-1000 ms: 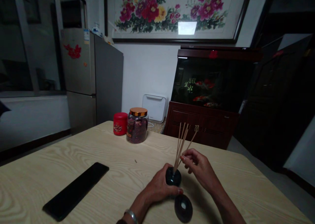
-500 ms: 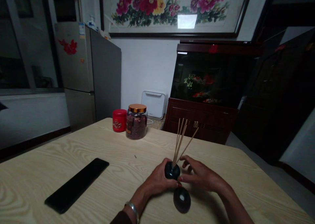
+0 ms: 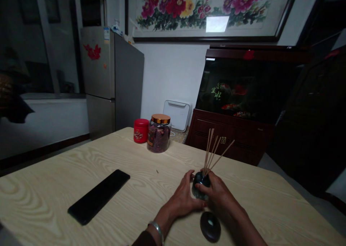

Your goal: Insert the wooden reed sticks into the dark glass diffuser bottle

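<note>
A small dark glass reed diffuser bottle [image 3: 198, 192] stands on the table, with several thin sticks [image 3: 212, 154] fanning up out of its neck. My right hand [image 3: 220, 193] grips it from the right, thumb across the front and fingers behind. My left hand [image 3: 182, 199] curves around the left side, thumb low at the front and fingers spread; it looks loose, with a small gap to the glass. Just in front of the bottle lies a dark, shiny oval object [image 3: 210, 227], whose kind I cannot make out.
A long black flat object [image 3: 99, 196] lies at the left of the table [image 3: 129, 217]. Toward the back edge stand a red canister [image 3: 141, 131] and a jar [image 3: 158, 136] with a copper-coloured lid. Behind are a fridge [image 3: 128, 80] and a fish tank [image 3: 243, 91].
My right hand, earlier spread beside the bottle, has closed around it. My left hand has loosened from the glass. The sticks have fanned wider, and the whole view has shifted.
</note>
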`<state>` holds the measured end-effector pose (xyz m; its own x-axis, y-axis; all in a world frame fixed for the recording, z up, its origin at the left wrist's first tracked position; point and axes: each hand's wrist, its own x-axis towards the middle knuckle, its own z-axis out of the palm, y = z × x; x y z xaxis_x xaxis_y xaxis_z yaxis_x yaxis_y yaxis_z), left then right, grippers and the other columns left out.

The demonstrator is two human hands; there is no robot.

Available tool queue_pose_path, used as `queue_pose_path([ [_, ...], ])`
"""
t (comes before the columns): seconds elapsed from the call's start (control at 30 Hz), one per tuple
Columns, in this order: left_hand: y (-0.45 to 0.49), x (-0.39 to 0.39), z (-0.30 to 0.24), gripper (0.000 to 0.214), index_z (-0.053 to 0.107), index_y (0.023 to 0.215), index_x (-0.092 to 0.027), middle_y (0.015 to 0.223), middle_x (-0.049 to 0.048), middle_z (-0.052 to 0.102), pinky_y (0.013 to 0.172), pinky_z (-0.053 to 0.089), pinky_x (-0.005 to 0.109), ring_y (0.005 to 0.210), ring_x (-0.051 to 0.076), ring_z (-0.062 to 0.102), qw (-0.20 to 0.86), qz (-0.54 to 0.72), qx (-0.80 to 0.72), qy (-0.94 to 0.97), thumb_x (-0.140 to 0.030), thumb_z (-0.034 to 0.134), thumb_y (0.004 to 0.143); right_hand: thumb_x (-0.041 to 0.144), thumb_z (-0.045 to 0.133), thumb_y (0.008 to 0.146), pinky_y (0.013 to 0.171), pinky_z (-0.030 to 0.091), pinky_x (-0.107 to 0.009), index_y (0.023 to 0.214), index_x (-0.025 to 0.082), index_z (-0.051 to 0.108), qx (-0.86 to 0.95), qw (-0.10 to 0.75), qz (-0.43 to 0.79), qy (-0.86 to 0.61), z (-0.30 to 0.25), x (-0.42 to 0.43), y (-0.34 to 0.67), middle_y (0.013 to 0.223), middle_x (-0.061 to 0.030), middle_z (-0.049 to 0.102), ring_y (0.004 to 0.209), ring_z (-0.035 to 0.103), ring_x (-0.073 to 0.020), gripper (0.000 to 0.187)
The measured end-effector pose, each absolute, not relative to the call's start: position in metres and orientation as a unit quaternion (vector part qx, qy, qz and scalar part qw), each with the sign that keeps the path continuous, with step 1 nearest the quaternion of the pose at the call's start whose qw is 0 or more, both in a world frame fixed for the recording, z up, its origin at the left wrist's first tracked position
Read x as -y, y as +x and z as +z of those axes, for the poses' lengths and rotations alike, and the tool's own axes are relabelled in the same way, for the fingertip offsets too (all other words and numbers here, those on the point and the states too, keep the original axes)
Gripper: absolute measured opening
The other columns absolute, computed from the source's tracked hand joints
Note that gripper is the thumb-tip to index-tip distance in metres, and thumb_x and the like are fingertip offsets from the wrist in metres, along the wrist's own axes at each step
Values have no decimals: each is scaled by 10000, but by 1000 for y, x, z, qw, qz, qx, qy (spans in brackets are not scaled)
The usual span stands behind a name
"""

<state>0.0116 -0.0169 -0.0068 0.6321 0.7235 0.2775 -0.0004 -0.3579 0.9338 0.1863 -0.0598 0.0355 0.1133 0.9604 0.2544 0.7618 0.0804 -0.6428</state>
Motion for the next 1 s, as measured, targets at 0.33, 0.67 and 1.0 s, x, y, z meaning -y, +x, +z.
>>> queue_pose_path([
  [0.33, 13, 13, -14, 837, 333, 1408, -208, 1408, 140, 436, 1034, 381, 412, 1270, 290, 432, 500, 387, -272, 725, -315, 762, 697, 498, 666, 698, 845, 457, -364, 1155, 181, 572, 627, 384, 123, -666, 29, 2, 217, 1024, -79, 668, 946, 623, -261, 564],
  [0.67, 12, 13, -11, 184, 626, 895, -142, 525, -87, 348, 487, 242, 202, 480, 74, 311, 555, 442, -283, 645, -285, 616, 781, 481, 632, 748, 489, 350, -242, 862, 188, 653, 508, 520, 241, -643, -5, 107, 199, 551, 48, 473, 498, 439, -119, 315],
  [1.0, -15, 68, 160, 890, 281, 1483, -258, 552, -121, 334, 453, 180, 186, 452, 43, 154, 769, 425, 77, 471, -183, 702, 703, 168, 649, 780, 410, 159, -168, 1429, 296, 405, 468, 716, 458, -241, 189, 175, 161, 573, 124, 224, 457, 99, -56, 706],
])
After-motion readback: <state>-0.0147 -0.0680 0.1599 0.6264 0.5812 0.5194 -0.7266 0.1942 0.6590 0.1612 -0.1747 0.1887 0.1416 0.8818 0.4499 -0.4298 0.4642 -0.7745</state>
